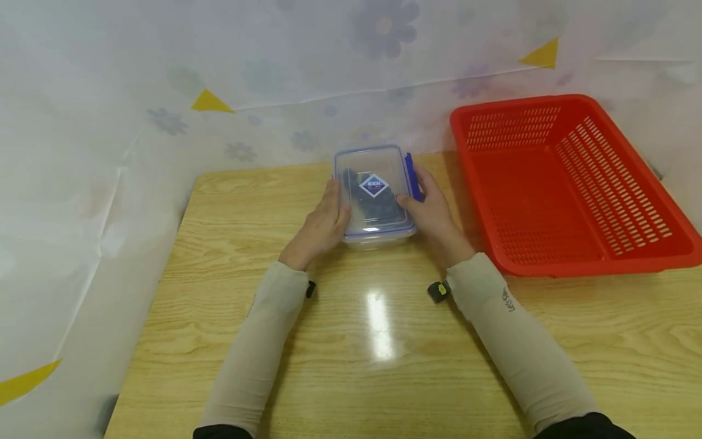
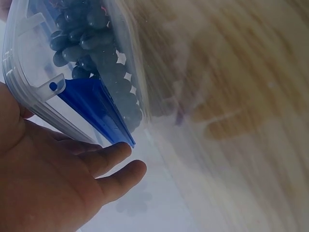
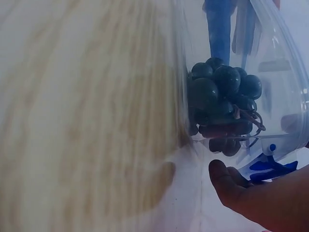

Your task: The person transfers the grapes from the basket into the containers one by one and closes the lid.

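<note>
A clear plastic container (image 1: 373, 189) with a sticker on its lid and blue side clips stands on the wooden table (image 1: 373, 341). Dark grapes (image 2: 82, 34) (image 3: 217, 92) fill it. My left hand (image 1: 323, 222) rests against its left side, thumb at the lid's rim. In the left wrist view its fingers (image 2: 116, 166) lie loosely straight under a blue clip (image 2: 91, 104) that is swung outward. My right hand (image 1: 430, 213) holds the right side, thumb on the lid and fingers round the raised blue clip (image 1: 412, 177).
A large red slotted basket (image 1: 576, 265) sits on the table just right of my right hand. A white flowered sheet (image 1: 109, 152) hangs behind the table and down its left side. The table's left edge is near my left forearm.
</note>
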Available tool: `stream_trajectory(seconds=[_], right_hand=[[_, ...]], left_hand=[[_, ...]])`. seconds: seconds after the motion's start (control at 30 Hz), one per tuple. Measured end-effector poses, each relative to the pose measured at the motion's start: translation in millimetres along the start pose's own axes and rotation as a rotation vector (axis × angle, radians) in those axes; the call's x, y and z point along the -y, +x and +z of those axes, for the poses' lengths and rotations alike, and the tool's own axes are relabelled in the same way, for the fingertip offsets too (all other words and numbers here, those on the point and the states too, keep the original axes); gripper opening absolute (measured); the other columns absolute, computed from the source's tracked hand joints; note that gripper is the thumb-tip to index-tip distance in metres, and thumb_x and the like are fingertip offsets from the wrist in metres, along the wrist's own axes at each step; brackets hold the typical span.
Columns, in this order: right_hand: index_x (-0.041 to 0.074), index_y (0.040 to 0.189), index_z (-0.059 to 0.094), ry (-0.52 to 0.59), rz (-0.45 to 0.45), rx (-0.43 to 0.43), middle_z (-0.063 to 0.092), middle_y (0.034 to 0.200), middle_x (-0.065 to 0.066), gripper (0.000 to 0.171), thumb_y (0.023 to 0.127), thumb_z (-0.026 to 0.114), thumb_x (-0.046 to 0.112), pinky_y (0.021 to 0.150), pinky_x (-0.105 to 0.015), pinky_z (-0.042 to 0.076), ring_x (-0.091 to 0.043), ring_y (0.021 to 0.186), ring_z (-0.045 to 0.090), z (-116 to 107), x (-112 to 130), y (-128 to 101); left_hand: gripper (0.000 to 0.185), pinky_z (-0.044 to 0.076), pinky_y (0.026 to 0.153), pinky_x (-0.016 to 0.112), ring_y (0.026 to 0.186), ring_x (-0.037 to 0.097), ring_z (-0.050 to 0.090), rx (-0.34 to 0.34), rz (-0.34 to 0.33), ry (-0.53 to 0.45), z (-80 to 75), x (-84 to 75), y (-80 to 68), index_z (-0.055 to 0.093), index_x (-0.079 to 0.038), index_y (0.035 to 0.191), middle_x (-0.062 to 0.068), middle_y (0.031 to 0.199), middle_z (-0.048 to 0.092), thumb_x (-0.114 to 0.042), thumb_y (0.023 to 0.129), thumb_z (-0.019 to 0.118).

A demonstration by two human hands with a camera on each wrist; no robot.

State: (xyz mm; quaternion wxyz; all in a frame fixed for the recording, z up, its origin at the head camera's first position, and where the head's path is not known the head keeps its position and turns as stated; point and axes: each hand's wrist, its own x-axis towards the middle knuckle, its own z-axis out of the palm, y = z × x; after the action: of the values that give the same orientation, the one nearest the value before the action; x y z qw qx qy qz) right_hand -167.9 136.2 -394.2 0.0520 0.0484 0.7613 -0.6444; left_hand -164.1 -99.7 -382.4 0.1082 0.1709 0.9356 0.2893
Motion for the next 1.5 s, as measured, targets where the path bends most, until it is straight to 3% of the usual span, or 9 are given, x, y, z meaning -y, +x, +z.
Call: stream_trajectory(seconds=[0.27, 0.47, 0.73, 0.97, 1.5], right_hand=[[0.021, 0.164, 0.019, -0.038, 0.012, 0.028, 0.019, 0.168, 0.001, 0.072, 0.103, 0.055, 0.007, 0.12, -0.044, 0.017, -0.025, 0.152, 0.016, 2, 2, 2], [0.017, 0.164, 0.012, 0.021, -0.008, 0.064, 0.013, 0.169, -0.001, 0.075, 0.102, 0.052, 0.004, 0.121, -0.037, 0.01, -0.02, 0.153, 0.009, 2, -2, 7], [0.022, 0.164, 0.003, -0.024, 0.073, 0.051, -0.001, 0.17, 0.004, 0.078, 0.101, 0.047, 0.011, 0.121, -0.038, 0.003, -0.018, 0.153, -0.002, 8, -2, 11], [0.018, 0.164, -0.002, -0.032, 0.074, 0.054, -0.003, 0.17, 0.002, 0.078, 0.101, 0.043, 0.01, 0.121, -0.037, 0.001, -0.017, 0.153, -0.004, 9, 0, 12], [0.022, 0.164, -0.004, -0.053, 0.108, 0.102, -0.003, 0.17, 0.004, 0.073, 0.105, 0.038, 0.013, 0.121, -0.043, 0.002, -0.018, 0.153, -0.004, 10, 6, 9]], left_hand=[[0.066, 0.006, 0.121, 0.04, 0.153, 0.029, -0.002, -0.001, 0.016, -0.02, 1.0, 0.6, -1.6, -0.007, 0.003, 0.159, 0.018, 0.166, -0.009, -0.03, 0.111, 0.025], [0.066, 0.003, 0.12, 0.04, 0.153, 0.036, -0.001, -0.003, 0.015, -0.016, 1.0, 1.5, -2.3, -0.007, 0.003, 0.159, 0.018, 0.166, -0.01, -0.03, 0.111, 0.025], [0.067, 0.003, 0.121, 0.042, 0.152, 0.036, -0.002, 0.004, 0.018, -0.026, 1.1, 3.3, -2.9, -0.009, 0.003, 0.158, 0.018, 0.166, -0.012, -0.031, 0.111, 0.023], [0.067, 0.003, 0.121, 0.042, 0.152, 0.037, -0.002, 0.006, 0.021, -0.037, 1.7, 2.7, -2.2, -0.01, 0.003, 0.158, 0.019, 0.166, -0.012, -0.031, 0.111, 0.024], [0.066, 0.004, 0.121, 0.044, 0.153, 0.032, -0.006, 0.008, 0.023, -0.054, 3.0, 1.9, -2.1, -0.011, 0.002, 0.158, 0.017, 0.165, -0.015, -0.03, 0.111, 0.023]])
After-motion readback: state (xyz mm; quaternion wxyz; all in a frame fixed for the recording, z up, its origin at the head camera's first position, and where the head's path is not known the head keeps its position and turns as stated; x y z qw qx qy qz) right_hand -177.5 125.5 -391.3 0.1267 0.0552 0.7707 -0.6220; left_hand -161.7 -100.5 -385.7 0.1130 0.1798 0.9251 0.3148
